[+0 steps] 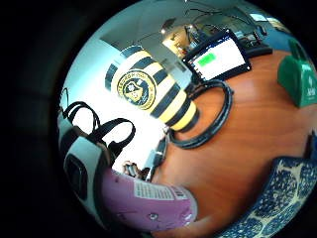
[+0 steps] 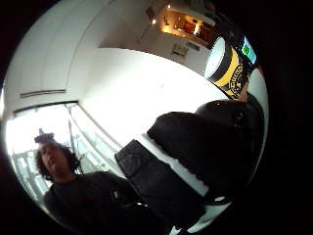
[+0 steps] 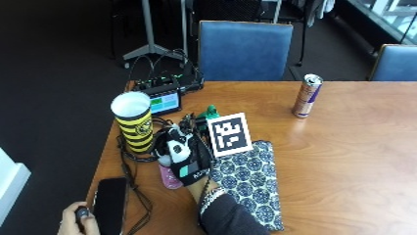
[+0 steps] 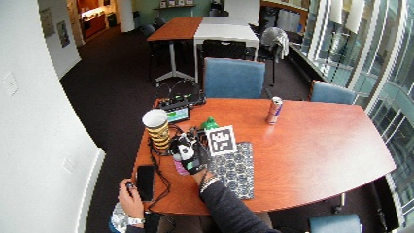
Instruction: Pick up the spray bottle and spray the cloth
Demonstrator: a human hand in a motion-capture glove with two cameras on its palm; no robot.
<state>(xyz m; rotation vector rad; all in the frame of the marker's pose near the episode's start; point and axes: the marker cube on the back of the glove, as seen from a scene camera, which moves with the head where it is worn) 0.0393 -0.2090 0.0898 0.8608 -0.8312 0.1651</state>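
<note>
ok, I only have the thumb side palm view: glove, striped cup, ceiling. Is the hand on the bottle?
Observer: Yes, the gloved right hand grips the pink spray bottle.
Operator: Where's the cloth?
Observer: The patterned cloth lies flat on the table beside the hand, on the side away from the striped cup.
Operator: Aimed at it?
Observer: Cannot tell: the glove hides the bottle's top; the little finger side view shows only its labelled body.

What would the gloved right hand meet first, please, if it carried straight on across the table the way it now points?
Probably the yellow-and-black striped cup: the right hand, gripping the pink spray bottle, points toward it. Depth is unclear.
</note>
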